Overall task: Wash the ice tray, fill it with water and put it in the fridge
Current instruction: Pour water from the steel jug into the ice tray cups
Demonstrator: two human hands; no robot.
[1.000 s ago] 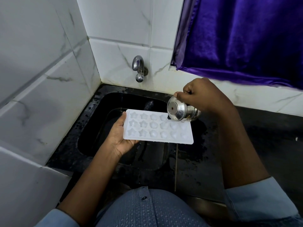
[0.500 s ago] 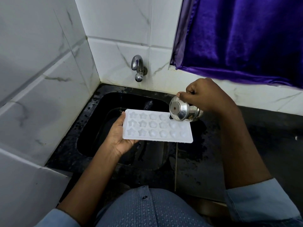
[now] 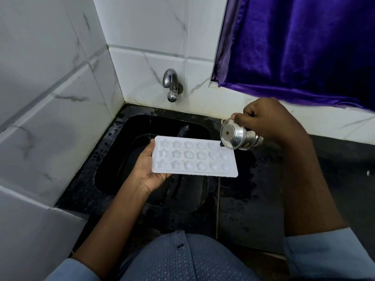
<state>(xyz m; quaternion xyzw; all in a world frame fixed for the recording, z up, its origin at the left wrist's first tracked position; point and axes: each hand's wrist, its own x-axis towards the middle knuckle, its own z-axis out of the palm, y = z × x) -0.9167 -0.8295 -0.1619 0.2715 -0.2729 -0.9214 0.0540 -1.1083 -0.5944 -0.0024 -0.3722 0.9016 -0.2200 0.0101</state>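
Starting on your left, the white marble-look wall tiles [image 3: 50, 98] run down to the black sink [image 3: 142, 126], with the chrome tap [image 3: 171, 86] on the back wall above it. Your left hand [image 3: 149, 175] grips the ice tray [image 3: 194, 157] by its left short end, thumb on the rim and the fingers hidden underneath. The tray sits pretty much level over the sink basin, star-shaped pockets facing up. At its far right corner your right hand [image 3: 267, 118] has its fingers curled round a small steel cup [image 3: 237, 136], which is tipped on its side with the round flat end facing you. Can't tell if any water is coming out. Right of that is wet black counter [image 3: 324, 179], with a purple curtain [image 3: 304, 47] hanging above.
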